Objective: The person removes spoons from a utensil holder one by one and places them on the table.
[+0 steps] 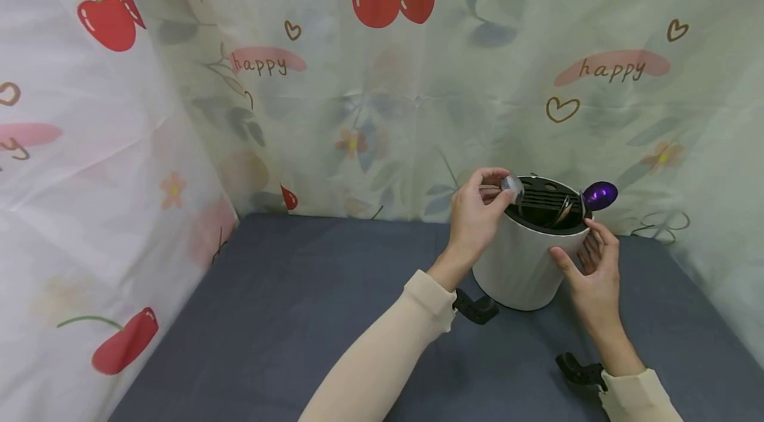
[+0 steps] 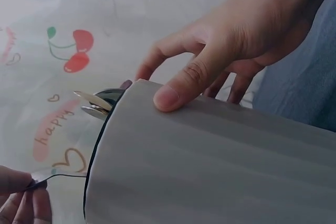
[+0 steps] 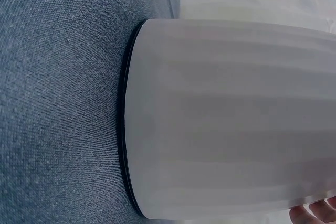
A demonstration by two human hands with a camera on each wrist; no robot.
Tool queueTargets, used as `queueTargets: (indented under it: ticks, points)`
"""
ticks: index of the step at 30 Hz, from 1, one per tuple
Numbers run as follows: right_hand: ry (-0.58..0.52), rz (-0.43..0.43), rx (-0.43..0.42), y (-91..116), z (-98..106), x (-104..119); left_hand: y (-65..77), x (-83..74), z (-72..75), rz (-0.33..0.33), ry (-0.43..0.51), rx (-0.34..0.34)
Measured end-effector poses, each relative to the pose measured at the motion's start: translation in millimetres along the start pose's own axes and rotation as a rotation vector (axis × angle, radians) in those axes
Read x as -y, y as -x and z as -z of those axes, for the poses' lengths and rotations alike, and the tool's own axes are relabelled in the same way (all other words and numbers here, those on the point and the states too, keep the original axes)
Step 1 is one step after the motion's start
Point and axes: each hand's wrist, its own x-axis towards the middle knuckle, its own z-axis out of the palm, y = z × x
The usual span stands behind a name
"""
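A pale grey cylindrical utensil holder [image 1: 531,269] stands upright, with a black rim and a black slotted part [image 1: 546,200] inside its mouth. My left hand [image 1: 477,213] pinches a silver spoon [image 1: 512,188] by its bowl end at the left of the rim. In the left wrist view that spoon's thin handle [image 2: 71,175] runs down into the holder. My right hand [image 1: 597,282] holds the holder's right side, thumb [image 2: 170,98] on the front wall and fingers round the side. Beside it, a shiny purple spoon [image 1: 599,196] sticks out over the rim.
More spoons [image 2: 94,103] lean out of the holder in the left wrist view. Dark blue-grey cloth [image 1: 298,316] covers the table. A printed curtain [image 1: 388,90] hangs behind it and on the left. Black wrist mounts [image 1: 475,307] sit on both forearms.
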Motion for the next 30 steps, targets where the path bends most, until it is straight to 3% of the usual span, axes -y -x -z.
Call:
queueTargets:
  ticks: [6,13,20,30]
  points:
    - [0.0,-0.002,0.003,0,0,0,-0.6,-1.3,0.7,-0.005,-0.019,0.034]
    - [-0.001,0.005,0.004,0,-1,0,-2.9,-7.7,-0.1,0.013,0.163,0.058]
    - [-0.004,0.004,0.003,0,-1,0,-5.7,-22.2,9.6,-0.039,0.284,0.022]
    - [-0.007,-0.012,-0.005,0,0,-3,-9.0,-41.7,37.0,-0.157,0.374,0.012]
